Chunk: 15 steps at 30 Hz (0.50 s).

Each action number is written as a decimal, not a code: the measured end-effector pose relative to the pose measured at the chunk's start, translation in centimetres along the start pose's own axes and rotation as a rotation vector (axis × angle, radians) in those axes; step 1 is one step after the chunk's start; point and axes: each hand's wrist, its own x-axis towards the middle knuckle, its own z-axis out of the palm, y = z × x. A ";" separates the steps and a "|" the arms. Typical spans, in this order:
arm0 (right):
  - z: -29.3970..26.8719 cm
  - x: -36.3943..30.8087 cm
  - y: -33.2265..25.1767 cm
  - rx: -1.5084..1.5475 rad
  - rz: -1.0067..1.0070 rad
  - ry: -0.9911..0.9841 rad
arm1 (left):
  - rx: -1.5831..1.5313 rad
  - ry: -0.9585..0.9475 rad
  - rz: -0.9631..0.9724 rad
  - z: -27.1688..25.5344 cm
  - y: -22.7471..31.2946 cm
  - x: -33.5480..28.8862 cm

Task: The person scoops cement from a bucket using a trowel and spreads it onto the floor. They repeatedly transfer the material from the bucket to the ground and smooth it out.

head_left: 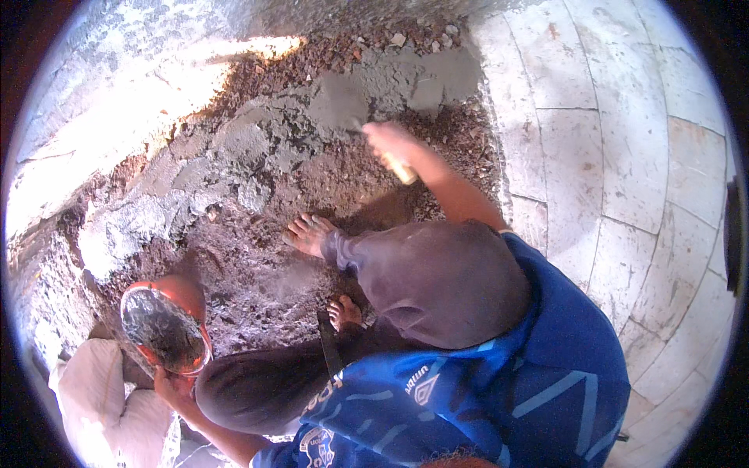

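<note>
My right hand (390, 144) is wrapped round the pale yellow handle of a trowel (403, 169), slightly smeared by motion. Its blade is hard to tell apart from the grey wet mortar (265, 132), which lies in a rough band along the dirt. At the lower left, my left hand (173, 384) grips the rim of an orange bowl (204, 300). The bowl is tilted, its opening turned towards me, and grey mortar coats its inside. The fingers behind the rim are partly hidden.
Pale paving slabs (624, 171) fill the right side. Loose gravel (351, 51) edges the mortar at the top. A white sack (97, 398) stands beside the bowl. My bare feet (310, 235) rest on damp dirt, close to the mortar.
</note>
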 end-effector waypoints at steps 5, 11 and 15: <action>2.2 -2.5 -1.3 -0.704 -0.186 0.231 | -0.167 0.004 -0.073 4.6 0.2 2.1; -3.7 -3.5 -0.7 -0.848 -0.196 0.503 | -0.165 0.000 -0.143 1.5 -0.4 0.8; -11.5 0.8 4.6 -0.846 -0.050 0.602 | -0.064 0.090 -0.168 3.1 1.1 1.2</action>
